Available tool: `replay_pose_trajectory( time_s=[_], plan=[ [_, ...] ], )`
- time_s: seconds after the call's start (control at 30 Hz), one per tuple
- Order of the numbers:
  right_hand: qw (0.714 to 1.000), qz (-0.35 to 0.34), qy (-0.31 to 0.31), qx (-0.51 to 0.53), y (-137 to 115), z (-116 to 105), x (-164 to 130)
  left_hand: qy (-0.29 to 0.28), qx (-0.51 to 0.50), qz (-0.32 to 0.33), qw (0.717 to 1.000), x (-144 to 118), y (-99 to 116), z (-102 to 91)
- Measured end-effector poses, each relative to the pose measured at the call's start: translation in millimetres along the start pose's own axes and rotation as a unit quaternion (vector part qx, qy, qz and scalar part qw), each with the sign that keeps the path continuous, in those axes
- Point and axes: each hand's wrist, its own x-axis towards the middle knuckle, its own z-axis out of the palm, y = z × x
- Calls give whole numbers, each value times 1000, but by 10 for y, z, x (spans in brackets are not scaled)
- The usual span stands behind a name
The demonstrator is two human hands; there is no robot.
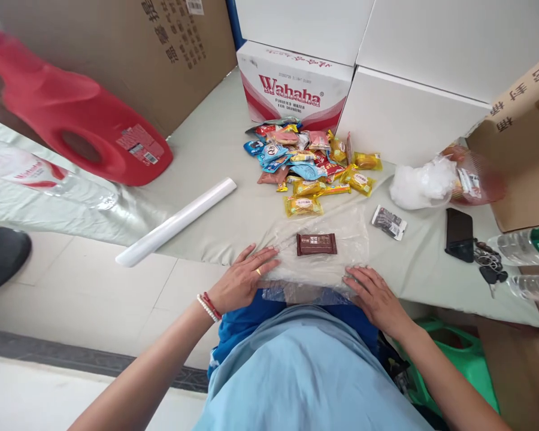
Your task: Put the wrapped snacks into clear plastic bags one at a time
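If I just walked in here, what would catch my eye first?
Probably the big red jug lying at far left, and the bright heap of snack packets before the Wahaha box. Nearer, the left hand and right hand press a clear plastic sheet under a brown chocolate bar.

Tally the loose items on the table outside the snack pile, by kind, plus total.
Brown snack packet on the clear plastic sheet: 1
Grey sachet: 1
White film roll: 1
Black phone: 1
Key bunch: 1
Red jug: 1
Total: 6
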Motion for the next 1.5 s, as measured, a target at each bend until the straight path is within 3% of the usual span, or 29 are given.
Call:
replay_pose_trajectory(
  time_s=[0.13, 0.23, 0.37, 0.53, 0.63, 0.77, 0.83, 0.9, 1.0, 1.07, 1.13, 1.2, 1.27, 1.37, 1.5],
  plan=[
    [994, 3, 80, 76, 54, 46, 9, 23, -30, -21, 999, 14, 23, 20],
    [982, 18, 57, 180, 20, -186, 13, 60, -86, -42, 994, -11, 70, 18],
    [953, 87, 28, 289, -26, -536, 97, 98, -149, -88, 980, 22, 138, -9],
    [923, 198, 49, 325, 179, -685, 422, 144, -155, -161, 964, 331, 119, -83],
    [921, 249, 70, 292, 419, -640, 650, 149, -108, -223, 957, 624, 21, -96],
    [948, 282, 131, 64, 557, -611, 860, 148, -10, -274, 950, 917, -114, -47],
    [950, 251, 183, -16, 476, -641, 913, 198, 26, -284, 938, 941, -122, -25],
    [956, 203, 210, -14, 338, -679, 962, 264, 51, -295, 917, 888, -59, -21],
    [970, 143, 198, 15, 187, -682, 1105, 338, 77, -278, 896, 770, 165, -28],
    [978, 128, 165, 6, 200, -624, 1277, 311, 71, -211, 924, 745, 352, -7],
    [985, 131, 116, -6, 295, -538, 1498, 228, 67, -143, 961, 792, 508, 52],
    [988, 144, 47, 2, 418, -464, 1731, 147, 83, -120, 978, 888, 601, 132],
    [986, 160, -31, 28, 510, -437, 1929, 97, 105, -133, 981, 985, 634, 206],
    [978, 156, -119, 73, 512, -500, 2077, 68, 121, -150, 979, 1060, 644, 267],
    [988, 36, -93, 115, 250, -617, 1940, 66, 121, -162, 977, 1056, 665, 290]
  ],
)
